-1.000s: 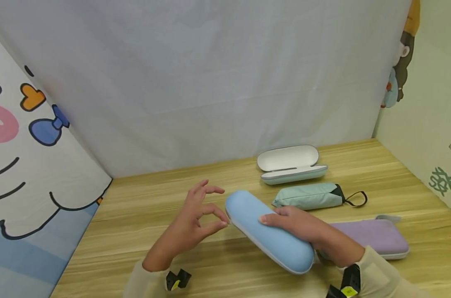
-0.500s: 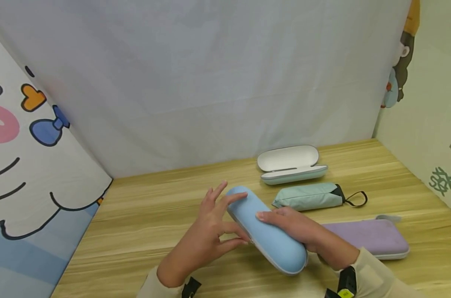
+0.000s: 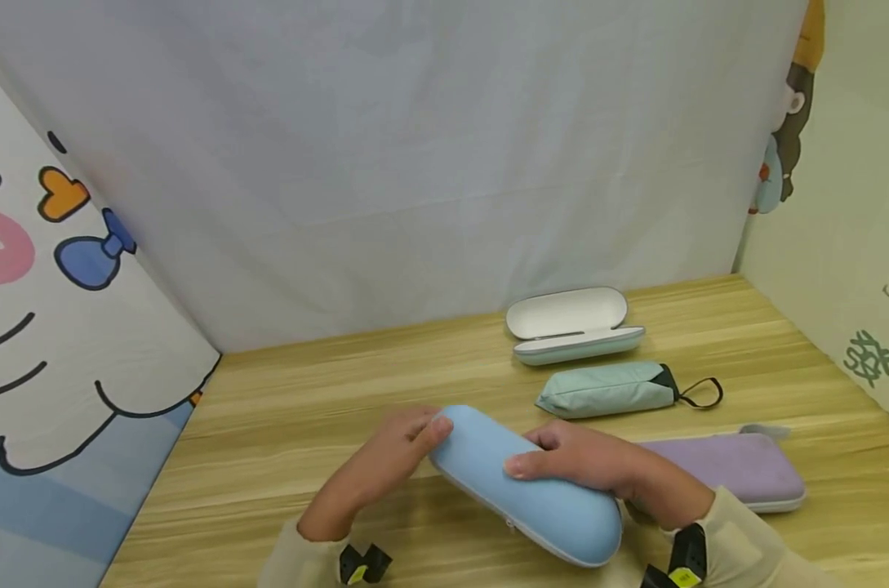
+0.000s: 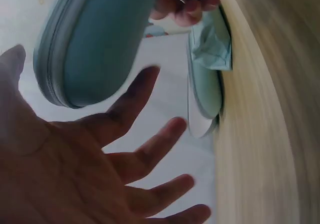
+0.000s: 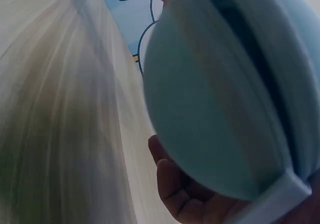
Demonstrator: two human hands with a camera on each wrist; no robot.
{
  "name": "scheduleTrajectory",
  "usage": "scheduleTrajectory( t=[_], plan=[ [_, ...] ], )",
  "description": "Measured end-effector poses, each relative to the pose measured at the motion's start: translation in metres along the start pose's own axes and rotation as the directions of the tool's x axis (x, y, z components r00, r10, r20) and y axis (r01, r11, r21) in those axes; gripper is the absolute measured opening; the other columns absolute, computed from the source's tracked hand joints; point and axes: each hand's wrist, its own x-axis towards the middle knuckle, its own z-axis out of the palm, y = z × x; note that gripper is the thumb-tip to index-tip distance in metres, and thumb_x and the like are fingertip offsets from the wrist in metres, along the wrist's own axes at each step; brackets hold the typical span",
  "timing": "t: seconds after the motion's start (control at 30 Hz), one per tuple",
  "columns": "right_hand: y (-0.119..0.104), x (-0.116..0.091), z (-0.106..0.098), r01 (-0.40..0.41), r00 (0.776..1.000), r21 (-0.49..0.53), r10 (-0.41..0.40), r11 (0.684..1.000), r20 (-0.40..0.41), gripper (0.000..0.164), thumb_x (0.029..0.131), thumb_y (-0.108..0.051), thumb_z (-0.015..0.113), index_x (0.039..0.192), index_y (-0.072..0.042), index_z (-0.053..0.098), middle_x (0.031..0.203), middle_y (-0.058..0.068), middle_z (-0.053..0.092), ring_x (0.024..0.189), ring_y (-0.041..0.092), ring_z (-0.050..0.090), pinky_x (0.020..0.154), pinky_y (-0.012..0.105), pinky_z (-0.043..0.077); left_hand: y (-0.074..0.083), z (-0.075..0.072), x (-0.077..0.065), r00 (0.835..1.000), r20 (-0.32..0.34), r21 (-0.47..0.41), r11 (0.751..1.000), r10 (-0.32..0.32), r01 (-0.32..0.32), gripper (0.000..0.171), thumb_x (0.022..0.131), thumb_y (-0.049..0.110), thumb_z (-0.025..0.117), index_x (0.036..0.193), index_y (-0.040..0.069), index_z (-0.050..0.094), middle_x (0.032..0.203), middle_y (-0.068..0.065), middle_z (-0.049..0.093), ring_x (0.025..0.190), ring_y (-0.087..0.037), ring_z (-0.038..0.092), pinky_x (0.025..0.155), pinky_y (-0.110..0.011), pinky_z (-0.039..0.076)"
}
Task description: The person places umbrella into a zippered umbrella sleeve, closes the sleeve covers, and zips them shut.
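A light blue zip-up hard case [image 3: 525, 490] is held tilted above the table by my right hand [image 3: 591, 457]. That thumb lies on its top, with the fingers curled underneath. A small zip pull shows on the near seam, and in the right wrist view a dark line runs between the halves of the case [image 5: 210, 99] at one end. My left hand [image 3: 393, 457] is at the other end, its thumb over the top edge in the head view. In the left wrist view the fingers [image 4: 155, 149] are spread around that end; firm contact cannot be seen.
Behind stands an opened glasses case [image 3: 576, 327] with a white lining. A folded mint umbrella [image 3: 606, 389] with a black wrist loop lies in front of it. To the right, a purple case [image 3: 731, 469] lies partly behind my right forearm. A grey cloth [image 3: 444, 180] closes off the back.
My left hand came to the blue case's near side, touched around its seam and top, then moved back to its left end. The case has tipped and dropped slightly in my right hand.
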Motion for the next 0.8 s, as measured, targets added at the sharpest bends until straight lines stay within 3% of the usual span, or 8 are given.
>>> scheduleTrajectory(
  t=[0.1,0.2,0.37,0.5,0.63,0.7,0.8],
  plan=[
    [0.001,0.001,0.001,0.018,0.998,-0.044,-0.016,0.999,0.056,0.041,0.091,-0.04,0.061,0.11,-0.004,0.065,0.092,0.011,0.069,0.08,0.027,0.067,0.068,0.039,0.055,0.0,0.004,0.0,0.989,0.132,-0.069,0.995,-0.063,0.073,0.052,0.101,0.048,0.041,0.121,0.005,0.061,0.112,-0.004,0.061,0.102,-0.018,0.056,0.088,-0.035,0.045],
    [0.003,0.002,0.001,0.042,0.995,-0.082,-0.035,0.996,0.095,0.038,0.091,-0.04,0.062,0.107,-0.006,0.066,0.09,0.009,0.07,0.078,0.025,0.067,0.067,0.038,0.055,0.003,0.006,0.0,0.962,0.236,-0.102,0.98,-0.141,0.169,0.051,0.096,0.053,0.049,0.118,0.008,0.059,0.103,0.001,0.061,0.093,-0.013,0.057,0.084,-0.032,0.046],
    [0.004,0.001,0.0,0.038,0.991,-0.107,-0.024,0.994,0.133,0.037,0.092,-0.041,0.06,0.106,-0.008,0.067,0.089,0.008,0.07,0.078,0.024,0.068,0.067,0.036,0.054,0.004,0.007,-0.001,0.934,0.318,-0.163,0.961,-0.164,0.225,0.046,0.093,0.053,0.053,0.114,0.012,0.06,0.099,0.0,0.06,0.09,-0.014,0.058,0.082,-0.032,0.046],
    [0.001,-0.001,-0.006,0.025,0.997,-0.131,-0.014,0.991,0.082,0.038,0.096,-0.042,0.055,0.113,-0.01,0.066,0.095,0.008,0.069,0.083,0.024,0.066,0.071,0.036,0.052,0.003,0.005,-0.001,0.932,0.272,-0.173,0.941,-0.238,0.291,0.053,0.092,0.056,0.052,0.12,0.011,0.06,0.104,-0.002,0.061,0.094,-0.016,0.057,0.086,-0.036,0.044],
    [-0.01,-0.009,-0.015,0.05,0.997,-0.175,-0.061,0.983,-0.057,0.041,0.101,-0.039,0.046,0.127,-0.01,0.059,0.119,0.009,0.061,0.108,0.028,0.057,0.087,0.04,0.046,-0.003,-0.002,-0.001,0.917,0.19,-0.215,0.897,-0.35,0.387,0.064,0.091,0.059,0.051,0.129,0.009,0.056,0.117,-0.006,0.058,0.104,-0.021,0.054,0.094,-0.045,0.04],
    [-0.016,-0.013,-0.019,0.071,0.983,-0.18,-0.099,0.981,-0.154,0.042,0.102,-0.039,0.042,0.13,-0.01,0.055,0.13,0.009,0.054,0.119,0.031,0.048,0.092,0.042,0.042,-0.007,-0.007,-0.003,0.905,0.146,-0.261,0.867,-0.399,0.424,0.067,0.09,0.06,0.052,0.132,0.009,0.054,0.124,-0.008,0.054,0.112,-0.024,0.05,0.098,-0.051,0.035],
    [-0.023,-0.018,-0.023,0.086,0.938,-0.173,-0.139,0.981,-0.317,0.044,0.103,-0.043,0.036,0.128,-0.011,0.053,0.136,0.01,0.048,0.125,0.032,0.041,0.094,0.045,0.039,-0.013,-0.015,-0.005,0.901,0.079,-0.351,0.834,-0.427,0.426,0.068,0.09,0.06,0.051,0.137,0.011,0.05,0.132,-0.01,0.048,0.121,-0.029,0.043,0.103,-0.055,0.027]
  ],
)
